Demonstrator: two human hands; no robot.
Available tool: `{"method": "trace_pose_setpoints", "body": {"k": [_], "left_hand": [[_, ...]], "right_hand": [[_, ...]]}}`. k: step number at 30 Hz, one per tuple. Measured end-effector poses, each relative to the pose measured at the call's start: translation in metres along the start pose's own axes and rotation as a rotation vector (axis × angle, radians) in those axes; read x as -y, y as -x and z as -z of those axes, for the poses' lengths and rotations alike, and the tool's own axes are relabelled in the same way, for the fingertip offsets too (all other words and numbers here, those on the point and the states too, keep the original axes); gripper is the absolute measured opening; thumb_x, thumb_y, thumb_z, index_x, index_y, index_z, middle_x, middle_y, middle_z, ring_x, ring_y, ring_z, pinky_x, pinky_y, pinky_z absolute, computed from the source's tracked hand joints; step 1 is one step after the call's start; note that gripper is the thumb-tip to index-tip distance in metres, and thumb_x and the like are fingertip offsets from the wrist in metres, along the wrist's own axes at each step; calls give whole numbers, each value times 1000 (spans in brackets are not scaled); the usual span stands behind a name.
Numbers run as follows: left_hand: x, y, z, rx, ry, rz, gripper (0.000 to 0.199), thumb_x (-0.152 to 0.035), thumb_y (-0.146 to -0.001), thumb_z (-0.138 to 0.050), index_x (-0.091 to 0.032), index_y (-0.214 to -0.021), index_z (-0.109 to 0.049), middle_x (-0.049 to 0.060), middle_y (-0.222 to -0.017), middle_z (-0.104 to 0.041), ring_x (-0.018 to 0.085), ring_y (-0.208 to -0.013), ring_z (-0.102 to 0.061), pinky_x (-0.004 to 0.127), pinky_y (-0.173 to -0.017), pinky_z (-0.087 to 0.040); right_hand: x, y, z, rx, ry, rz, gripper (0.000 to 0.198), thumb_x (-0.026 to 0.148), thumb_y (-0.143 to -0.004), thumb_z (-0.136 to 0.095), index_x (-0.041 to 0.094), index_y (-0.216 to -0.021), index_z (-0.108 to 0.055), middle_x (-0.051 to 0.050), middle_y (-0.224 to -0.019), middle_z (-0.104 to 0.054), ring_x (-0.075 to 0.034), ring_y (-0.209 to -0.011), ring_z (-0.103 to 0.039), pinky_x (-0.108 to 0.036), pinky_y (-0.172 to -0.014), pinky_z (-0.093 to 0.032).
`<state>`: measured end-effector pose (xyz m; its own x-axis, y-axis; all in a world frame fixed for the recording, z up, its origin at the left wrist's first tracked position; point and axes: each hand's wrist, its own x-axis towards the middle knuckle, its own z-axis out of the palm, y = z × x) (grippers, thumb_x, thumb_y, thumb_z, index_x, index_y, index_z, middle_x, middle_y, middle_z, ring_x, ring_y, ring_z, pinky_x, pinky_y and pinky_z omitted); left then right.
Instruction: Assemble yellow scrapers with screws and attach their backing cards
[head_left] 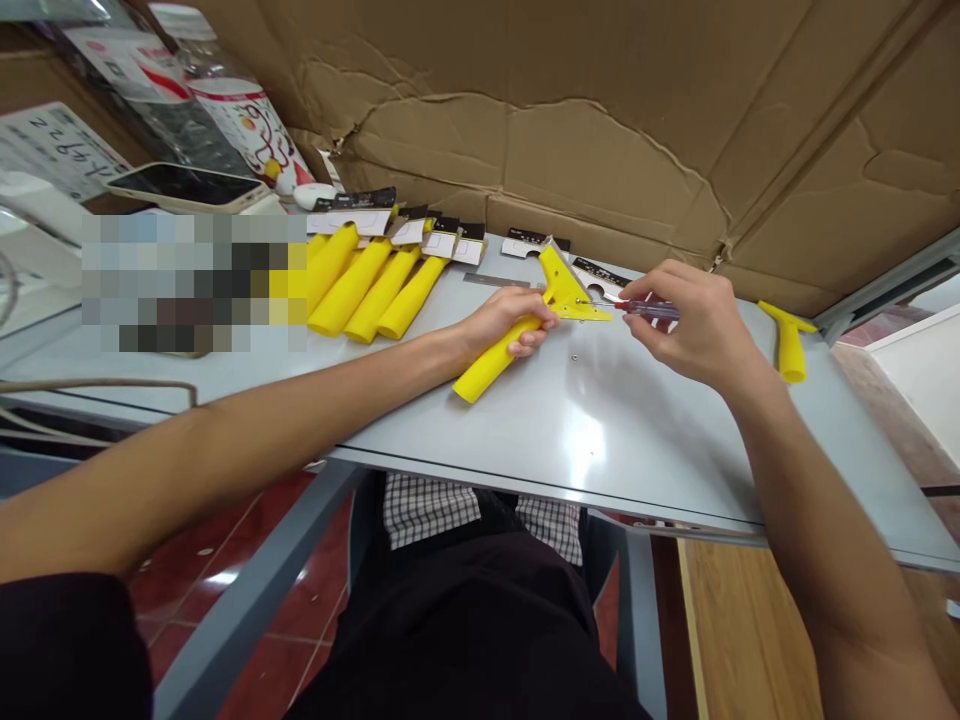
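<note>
My left hand is closed around the neck of a yellow scraper, its hollow handle slanting down to the left and its wide head up to the right. Between the fingers of my right hand is a screwdriver with a translucent reddish handle. Its shaft reaches left to a screw on the scraper's head, where the tip appears to touch. A small metal nut or screw lies on the table below the head. Behind the scraper are a flat metal blade and black-and-white card labels.
Several yellow scrapers with card labels lie in a row at the left. Another yellow scraper piece rests on the grey table at the right. A phone and plastic bottles stand back left. Cardboard backs the table.
</note>
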<state>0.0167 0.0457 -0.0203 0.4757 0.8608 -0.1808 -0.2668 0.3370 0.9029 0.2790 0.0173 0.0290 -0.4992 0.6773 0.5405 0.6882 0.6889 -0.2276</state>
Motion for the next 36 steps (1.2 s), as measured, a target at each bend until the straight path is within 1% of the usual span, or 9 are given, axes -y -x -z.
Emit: {"method": "trace_pose_setpoints", "body": {"k": [3, 8, 14, 17, 21, 24, 28, 34, 36], "left_hand": [[1, 1, 0, 11, -7, -25, 17, -13, -68, -72, -16, -74, -57, -1, -57, -56, 4, -35, -39, 14, -31, -30], [1, 2, -1, 20, -22, -21, 19, -14, -68, -75, -16, -75, -57, -1, -57, -56, 5, -34, -41, 15, -30, -31], [2, 0, 0, 2, 33, -3, 20, -12, -68, -72, -17, -78, -56, -2, -58, -56, 4, -35, -40, 14, -31, -30], [1, -1, 0, -9, 62, -5, 21, -10, -67, -72, -17, -77, -55, -1, -62, -58, 3, -36, -40, 14, -30, -29], [1, 0, -1, -6, 46, -8, 21, -11, -68, -74, -17, -77, -56, 0, -62, -59, 4, -36, -42, 14, -30, -30], [1, 0, -1, -2, 21, -18, 19, -12, -68, -74, -16, -74, -57, 0, -59, -58, 4, -36, -42, 15, -30, -30], [1, 0, -1, -9, 15, -12, 19, -13, -68, -74, -16, -73, -57, 0, -57, -56, 5, -35, -40, 15, -29, -30], [1, 0, -2, -13, 14, -5, 18, -13, -68, -74, -16, -72, -57, 0, -56, -56, 4, -34, -39, 15, -30, -30], [1, -1, -1, -9, 2, -13, 18, -13, -68, -74, -16, -73, -57, 0, -57, -57, 4, -35, -40, 15, -30, -30]], "right_hand": [[2, -1, 2, 6, -7, -68, 7, 34, -96, -74, 30, -95, -80, -5, -93, -81, -27, -76, -74, -44, -72, -60], [6, -1, 2, -54, 46, -122, 21, 41, -99, -70, 26, -85, -75, -1, -62, -67, -21, -55, -62, -39, -61, -48], [7, 0, 6, 43, -8, -154, 17, 30, -86, -76, 26, -101, -68, -4, -90, -79, -20, -60, -66, -38, -62, -50], [6, 0, 6, 21, 7, -173, 10, 35, -92, -73, 26, -91, -70, -3, -77, -75, -20, -58, -63, -37, -60, -46], [7, -3, 5, -42, 117, -212, 30, 47, -100, -66, 26, -78, -67, 3, -51, -51, -17, -48, -47, -38, -58, -38], [9, -3, 9, -16, 134, -192, 19, 41, -96, -69, 26, -85, -63, 4, -53, -51, -17, -48, -43, -38, -60, -38], [9, -2, 12, -14, 46, -116, 15, 28, -85, -73, 26, -90, -58, 0, -70, -65, -18, -55, -53, -37, -59, -41], [3, -3, 8, -64, 177, -181, 34, 46, -103, -61, 27, -74, -60, -1, -54, -55, -20, -51, -50, -40, -61, -39], [4, -3, 9, -31, 215, -209, 30, 45, -103, -62, 27, -79, -62, -1, -54, -54, -20, -51, -49, -42, -64, -40]]}}
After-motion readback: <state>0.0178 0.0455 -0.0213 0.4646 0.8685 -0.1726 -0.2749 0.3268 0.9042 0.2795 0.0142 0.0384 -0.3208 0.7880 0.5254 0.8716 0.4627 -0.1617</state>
